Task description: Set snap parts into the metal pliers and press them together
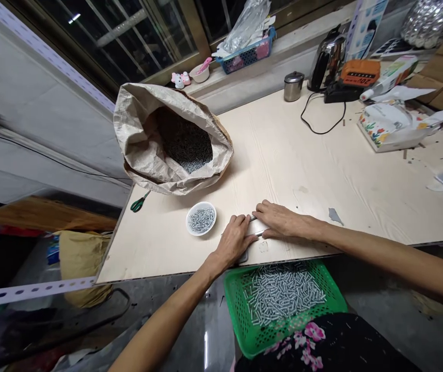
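Note:
My left hand (234, 239) and my right hand (278, 219) are side by side near the table's front edge. Between them lies a small flat pale plate with dark metallic edges (257, 227); its exact kind is unclear. Fingers and thumbs of both hands are closed on its two ends, covering much of it. Left of my left hand stands a white bowl (201, 219) of small silvery metal pins or screws. Below the table edge, a green perforated basket (234, 315) holds many similar silvery metal pieces.
A large open woven sack (138, 139) with dark metal pieces inside stands behind the bowl. Green-handled scissors (138, 204) lie at the left. Farther back are a lidded metal cup (293, 87), a kettle (327, 59), an orange battery (360, 73) and a tissue pack (390, 126).

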`<state>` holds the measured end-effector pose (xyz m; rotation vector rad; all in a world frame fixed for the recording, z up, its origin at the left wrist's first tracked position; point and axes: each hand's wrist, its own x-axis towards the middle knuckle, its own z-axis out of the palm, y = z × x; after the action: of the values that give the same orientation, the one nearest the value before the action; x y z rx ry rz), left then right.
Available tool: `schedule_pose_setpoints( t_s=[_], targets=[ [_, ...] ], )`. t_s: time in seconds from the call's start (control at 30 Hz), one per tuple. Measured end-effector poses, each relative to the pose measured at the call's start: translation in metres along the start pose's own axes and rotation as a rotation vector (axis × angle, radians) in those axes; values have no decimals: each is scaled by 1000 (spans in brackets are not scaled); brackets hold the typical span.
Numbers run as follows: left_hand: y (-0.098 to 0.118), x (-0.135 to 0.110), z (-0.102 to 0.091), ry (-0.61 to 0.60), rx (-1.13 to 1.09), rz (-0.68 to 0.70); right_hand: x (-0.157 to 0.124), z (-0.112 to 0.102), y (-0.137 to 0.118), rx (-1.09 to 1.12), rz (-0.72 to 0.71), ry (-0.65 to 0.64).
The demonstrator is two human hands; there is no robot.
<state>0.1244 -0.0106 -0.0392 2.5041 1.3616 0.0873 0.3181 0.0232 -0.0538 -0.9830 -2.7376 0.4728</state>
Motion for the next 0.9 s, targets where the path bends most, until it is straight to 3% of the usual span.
schedule_pose_setpoints(
  t_s=[0.23,0.33,0.4,0.47,0.53,0.63,0.73,0.83,0.9],
  targets=[
    [13,-4,12,7,90,-93,1,23,-8,-15,9,70],
    [12,-8,7,71,33,-112,-3,14,-7,-12,9,105],
    [9,-17,-2,176,-38,-142,-9,4,-8,7,-7,150],
    [6,-33,-13,290,-94,-246,-16,-4,-11,41,-31,190],
    [2,-51,-21,324,-99,-418,-22,-5,-15,83,-27,193],
    [-2,-69,-24,157,-94,-638,-26,5,-22,118,6,157],
    [-8,-69,-18,-46,-182,-774,-23,22,-25,69,38,177],
    [-15,-57,-15,-176,-268,-839,-18,35,-26,-4,51,222],
    [-17,-51,-16,-233,-268,-809,-17,38,-26,-41,45,239]
  ],
)
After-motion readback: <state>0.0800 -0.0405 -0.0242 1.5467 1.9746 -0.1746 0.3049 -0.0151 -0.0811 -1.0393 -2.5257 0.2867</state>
